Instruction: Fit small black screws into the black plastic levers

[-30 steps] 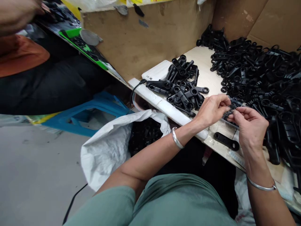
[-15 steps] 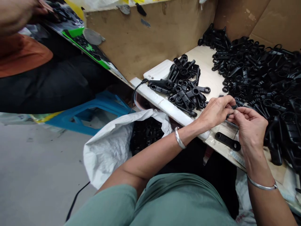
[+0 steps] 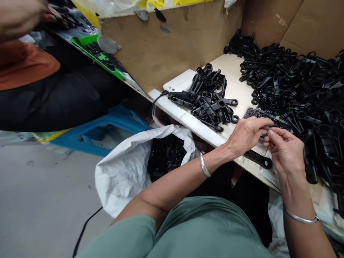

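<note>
My left hand (image 3: 245,134) and my right hand (image 3: 287,148) meet fingertip to fingertip over the table's near edge. Both are closed in a pinch; whatever lies between the fingertips is too small to make out. Just behind them is a clear shallow box (image 3: 254,113) of tiny dark parts, partly hidden by the hands. Below the fingers a flat black plastic arm (image 3: 259,159) with a hole at its end lies on the table, its left end near my left wrist.
A heap of black plastic arms (image 3: 212,96) lies left of the hands, and a larger pile of black parts (image 3: 295,79) fills the right. A white sack (image 3: 120,172) holding black parts stands below. A cardboard wall (image 3: 172,46) separates a co-worker's hand (image 3: 21,18) and green tray (image 3: 83,41).
My hands have shifted slightly down and the fingertips have drawn closer together. More of the clear box shows behind them, while my left hand covers part of the flat black arm.
</note>
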The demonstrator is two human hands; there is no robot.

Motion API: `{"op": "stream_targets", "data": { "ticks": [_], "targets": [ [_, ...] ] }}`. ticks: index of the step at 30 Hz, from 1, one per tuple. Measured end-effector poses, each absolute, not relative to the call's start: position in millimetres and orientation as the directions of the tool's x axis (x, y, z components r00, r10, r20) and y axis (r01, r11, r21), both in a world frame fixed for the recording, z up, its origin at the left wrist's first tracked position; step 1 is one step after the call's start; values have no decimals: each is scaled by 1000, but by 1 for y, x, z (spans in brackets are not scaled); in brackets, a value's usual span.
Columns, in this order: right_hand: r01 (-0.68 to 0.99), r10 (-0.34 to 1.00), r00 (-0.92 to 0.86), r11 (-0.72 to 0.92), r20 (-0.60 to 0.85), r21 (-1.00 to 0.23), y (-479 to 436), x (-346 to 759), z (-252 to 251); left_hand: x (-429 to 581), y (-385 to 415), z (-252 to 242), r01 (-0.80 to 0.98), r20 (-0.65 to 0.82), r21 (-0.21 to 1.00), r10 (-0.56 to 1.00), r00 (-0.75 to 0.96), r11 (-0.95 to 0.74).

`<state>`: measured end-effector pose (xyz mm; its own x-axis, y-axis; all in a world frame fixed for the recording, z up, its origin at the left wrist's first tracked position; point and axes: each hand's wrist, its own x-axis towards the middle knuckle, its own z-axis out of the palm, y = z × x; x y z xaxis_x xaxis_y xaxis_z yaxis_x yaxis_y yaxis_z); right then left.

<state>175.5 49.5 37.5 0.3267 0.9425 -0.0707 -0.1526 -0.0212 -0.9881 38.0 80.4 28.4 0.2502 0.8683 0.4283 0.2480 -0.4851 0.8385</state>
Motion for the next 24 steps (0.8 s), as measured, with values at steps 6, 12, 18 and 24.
{"op": "stream_targets", "data": {
  "ticks": [6, 12, 18, 24],
  "targets": [
    [-241, 953, 254, -103, -165, -965, 29, 187, 43, 42, 65, 29, -91, 300, 953, 937, 178, -288],
    [-306, 970, 169, -116, -174, -945, 7, 191, 45, 49, 48, 27, -378, 151, 923, 970, 193, -69],
    [-332, 963, 204, -99, -174, -938, -5, 189, 41, 55, 33, 31, -478, 65, 877, 969, 236, 57],
    [-282, 970, 221, -34, -99, -959, -8, 189, 40, 59, 29, 32, -480, 45, 874, 970, 241, 79]
  ]
}}
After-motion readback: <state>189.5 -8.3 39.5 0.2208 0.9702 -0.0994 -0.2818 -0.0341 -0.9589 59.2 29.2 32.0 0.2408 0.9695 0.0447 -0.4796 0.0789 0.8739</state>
